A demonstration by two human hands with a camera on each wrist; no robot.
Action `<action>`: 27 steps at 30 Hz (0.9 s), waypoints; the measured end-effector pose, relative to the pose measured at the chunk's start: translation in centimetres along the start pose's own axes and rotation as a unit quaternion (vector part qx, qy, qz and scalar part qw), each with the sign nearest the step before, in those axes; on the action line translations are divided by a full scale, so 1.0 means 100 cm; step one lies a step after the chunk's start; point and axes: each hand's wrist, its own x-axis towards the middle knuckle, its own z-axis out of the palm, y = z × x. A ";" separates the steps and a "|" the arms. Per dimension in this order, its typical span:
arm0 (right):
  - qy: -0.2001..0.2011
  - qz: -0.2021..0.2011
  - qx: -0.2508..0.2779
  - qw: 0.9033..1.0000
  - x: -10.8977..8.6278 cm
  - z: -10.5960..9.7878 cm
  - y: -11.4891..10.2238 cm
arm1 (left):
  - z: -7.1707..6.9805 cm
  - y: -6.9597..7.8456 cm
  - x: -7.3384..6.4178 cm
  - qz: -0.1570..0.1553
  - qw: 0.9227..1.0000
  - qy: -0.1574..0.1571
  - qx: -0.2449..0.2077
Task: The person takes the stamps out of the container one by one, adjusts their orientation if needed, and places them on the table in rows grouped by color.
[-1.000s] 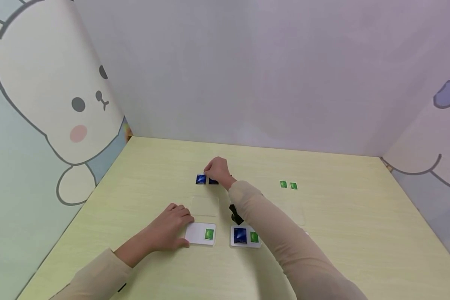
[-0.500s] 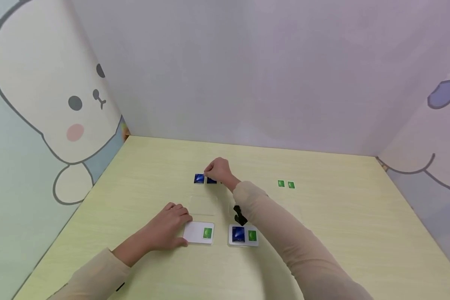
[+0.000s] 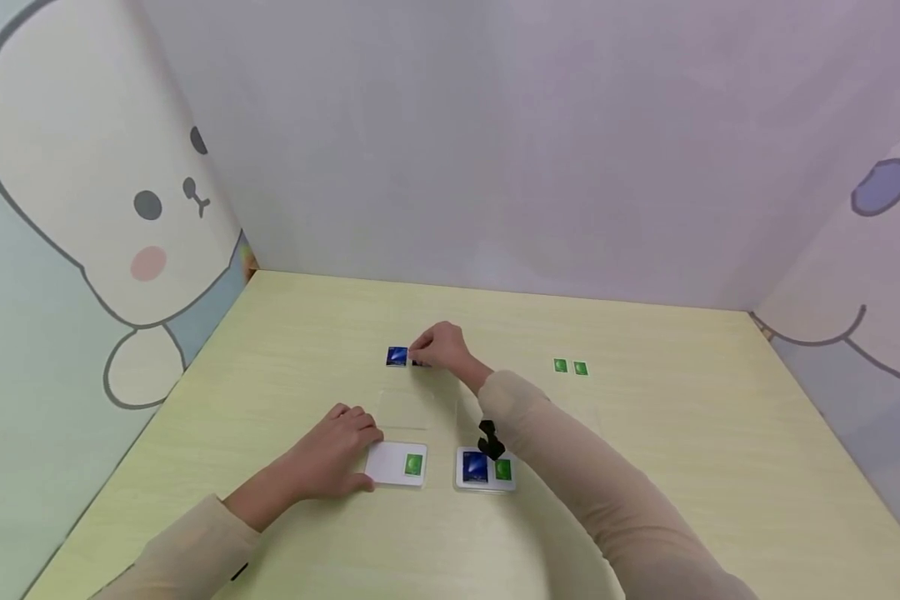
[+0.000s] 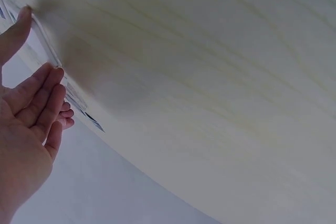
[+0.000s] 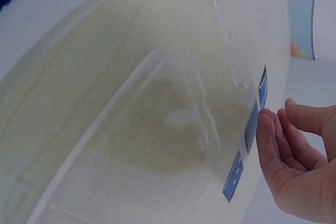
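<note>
My left hand [image 3: 339, 454] rests at the left end of a white card [image 3: 384, 463] bearing a small green stamp-like piece [image 3: 413, 464]. In the left wrist view its fingers lie nearly straight against the card's edge, the thumb apart from them. Farther back, my right hand [image 3: 442, 346] reaches over a row of small dark blue pictures. Its fingertips are right at the middle blue picture [image 5: 252, 128], thumb and fingers apart in the right wrist view. Either side of that one lie another blue picture [image 3: 397, 357] and a third blue picture [image 5: 233, 177], which the hand hides in the head view.
A second white card [image 3: 490, 482] carries a blue picture [image 3: 475, 467] and a green piece [image 3: 502, 470]. Two green pieces [image 3: 581, 368] lie at the back right. Clear plastic covers [image 3: 402, 410] lie behind the cards. Walls stand around the table [image 3: 720, 467].
The right hand has dropped slightly toward me, its fingertips now covering more of the middle blue picture. The left hand stays at the card; the head view has shifted a little.
</note>
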 end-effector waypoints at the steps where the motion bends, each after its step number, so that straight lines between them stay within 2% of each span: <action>1: -0.002 0.001 0.006 1.000 -0.001 0.000 0.001 | 0.000 0.000 0.000 0.000 1.000 0.000 0.000; 17: -0.015 -0.002 0.037 0.999 -0.019 -0.006 0.000 | -0.003 0.001 -0.001 -0.001 1.000 -0.006 0.002; 27: -0.035 -0.044 0.021 0.998 -0.038 -0.005 -0.004 | 0.000 0.001 -0.002 -0.004 1.000 -0.001 0.001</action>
